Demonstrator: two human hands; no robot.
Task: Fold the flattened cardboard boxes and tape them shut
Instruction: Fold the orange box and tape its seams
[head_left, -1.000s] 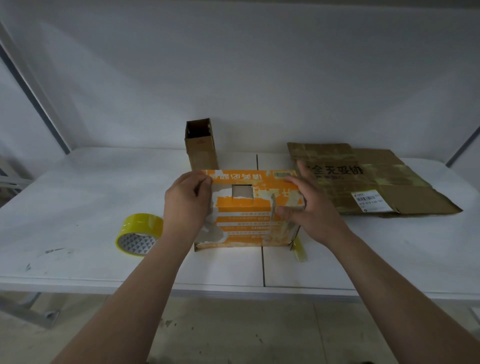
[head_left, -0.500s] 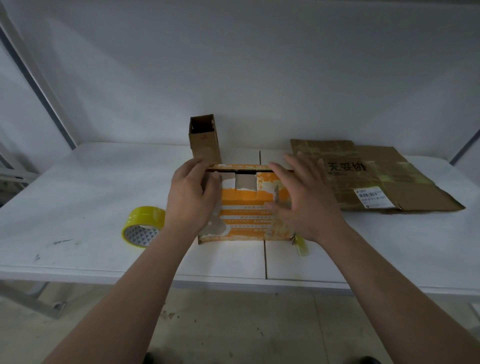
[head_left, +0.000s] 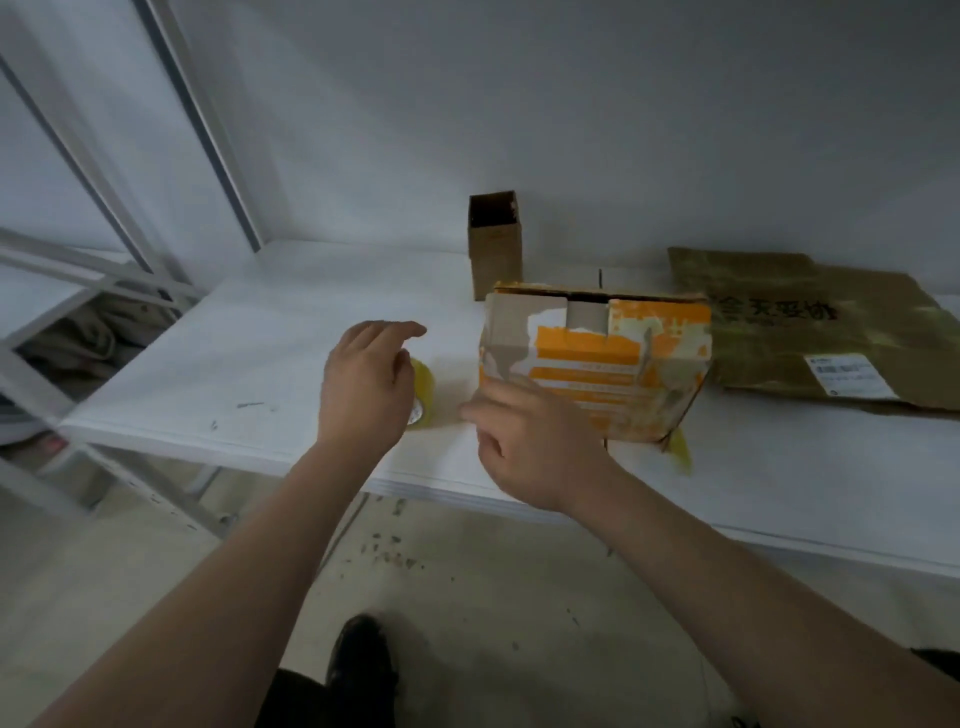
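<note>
Looking down at the white table (head_left: 291, 332), I see the orange-printed box (head_left: 597, 364) standing upright near the front edge, its top flaps folded in; a strip of yellow tape (head_left: 680, 449) hangs loose at its lower right corner; behind it stands a narrow brown carton (head_left: 494, 249), open at the top; to the right lies a flattened cardboard box (head_left: 810, 322) with a white label, flat on the table; a metal frame (head_left: 156, 171) rises at the left. The yellow tape roll (head_left: 425, 395) sits just left of the orange box, mostly hidden behind my left hand (head_left: 366, 384); that hand hovers over it, fingers loosely curled and spread, gripping nothing I can see; my right hand (head_left: 530, 447) is open too, empty, fingers pointing left, in front of the box's lower left corner; whether it touches the box I cannot tell.
</note>
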